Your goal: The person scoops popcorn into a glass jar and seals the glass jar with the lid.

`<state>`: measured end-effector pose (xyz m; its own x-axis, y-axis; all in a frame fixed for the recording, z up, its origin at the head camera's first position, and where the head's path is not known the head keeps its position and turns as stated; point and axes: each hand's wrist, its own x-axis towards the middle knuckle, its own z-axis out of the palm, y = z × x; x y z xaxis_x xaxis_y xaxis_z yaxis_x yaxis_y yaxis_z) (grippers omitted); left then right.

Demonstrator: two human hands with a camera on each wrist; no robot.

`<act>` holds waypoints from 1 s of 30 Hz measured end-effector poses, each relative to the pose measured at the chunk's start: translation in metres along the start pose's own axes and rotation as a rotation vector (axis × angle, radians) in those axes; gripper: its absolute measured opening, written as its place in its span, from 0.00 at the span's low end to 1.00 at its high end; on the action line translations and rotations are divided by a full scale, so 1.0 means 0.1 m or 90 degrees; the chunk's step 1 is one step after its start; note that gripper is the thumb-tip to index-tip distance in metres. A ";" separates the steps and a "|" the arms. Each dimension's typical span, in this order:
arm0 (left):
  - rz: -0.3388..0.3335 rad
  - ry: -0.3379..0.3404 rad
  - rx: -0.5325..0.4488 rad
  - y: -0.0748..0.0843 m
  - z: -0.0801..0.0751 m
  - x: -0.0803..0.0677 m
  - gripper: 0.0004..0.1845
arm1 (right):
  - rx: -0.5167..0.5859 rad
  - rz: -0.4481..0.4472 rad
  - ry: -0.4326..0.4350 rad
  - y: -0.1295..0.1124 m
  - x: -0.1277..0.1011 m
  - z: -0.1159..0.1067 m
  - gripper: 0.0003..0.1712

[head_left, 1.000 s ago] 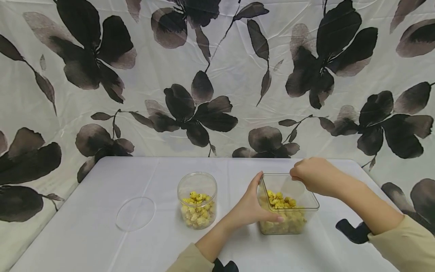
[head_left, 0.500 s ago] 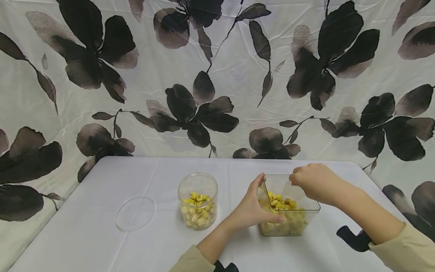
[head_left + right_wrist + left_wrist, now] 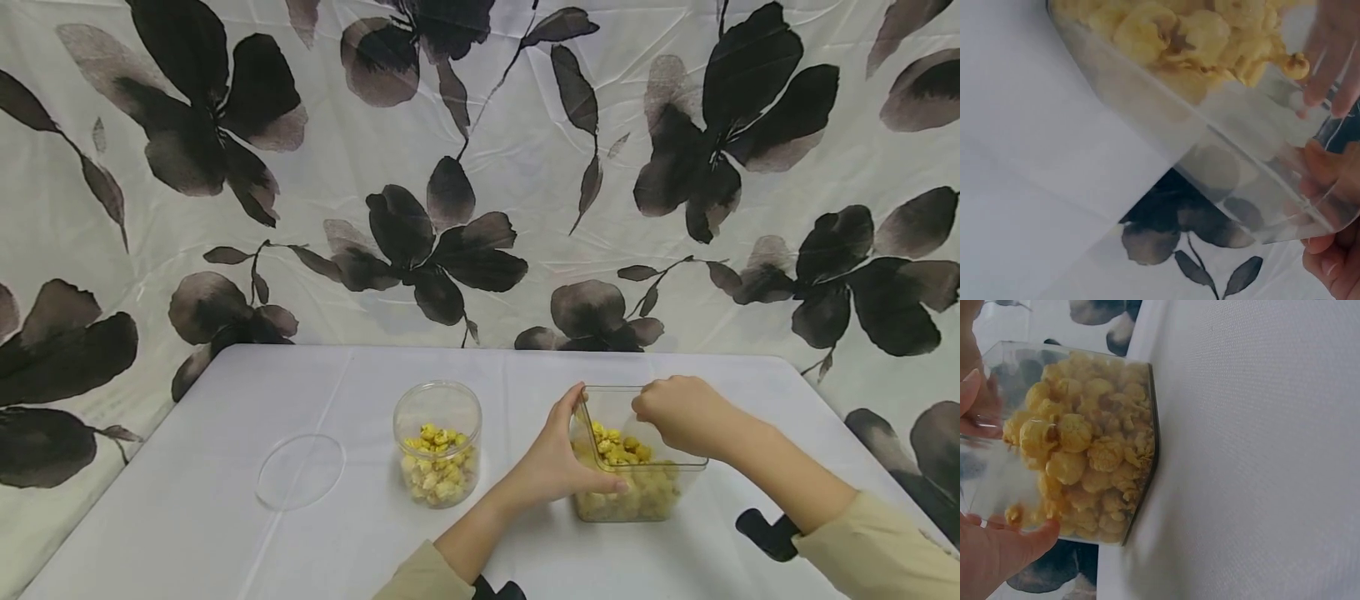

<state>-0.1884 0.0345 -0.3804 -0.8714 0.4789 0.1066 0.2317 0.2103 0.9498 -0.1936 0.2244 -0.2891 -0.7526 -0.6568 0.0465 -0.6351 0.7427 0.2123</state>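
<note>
A clear square container (image 3: 637, 500) of yellow popcorn (image 3: 618, 446) stands right of the table's centre. My left hand (image 3: 588, 446) grips its left side, thumb at the back corner and fingers across the front wall. In the left wrist view the thumb (image 3: 997, 550) presses the wall beside the popcorn (image 3: 1085, 462). My right hand (image 3: 663, 417) reaches down into the container from the right with curled fingers. Through the clear wall (image 3: 1210, 156), the right wrist view shows its fingers (image 3: 1335, 56) near the popcorn (image 3: 1179, 31). Whether they pinch a piece is unclear.
A clear round jar (image 3: 437, 442), partly filled with popcorn, stands open just left of my left hand. Its flat clear lid (image 3: 300, 471) lies further left on the white table (image 3: 187, 542). A black-and-white floral cloth (image 3: 465, 167) hangs behind the table.
My right hand has dropped from above the container's back rim down into it. The left hand and the container have stayed in place.
</note>
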 end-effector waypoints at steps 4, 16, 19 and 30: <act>0.002 0.002 0.002 0.00 0.00 0.01 0.63 | 0.039 0.011 -0.002 0.03 0.02 0.03 0.12; -0.010 0.028 -0.028 0.00 -0.02 -0.02 0.62 | 0.215 -0.040 -0.022 0.15 0.11 0.00 0.25; -0.009 0.029 -0.031 0.00 -0.02 -0.01 0.62 | 0.247 -0.048 -0.029 0.18 0.12 -0.01 0.27; 0.000 0.019 -0.017 0.01 0.01 0.03 0.62 | 0.341 -0.046 -0.054 0.34 0.07 -0.03 0.20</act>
<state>-0.1906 0.0372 -0.3798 -0.8841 0.4530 0.1148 0.2203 0.1874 0.9573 -0.2200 0.2443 -0.2789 -0.7005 -0.7128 -0.0337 -0.6691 0.6724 -0.3165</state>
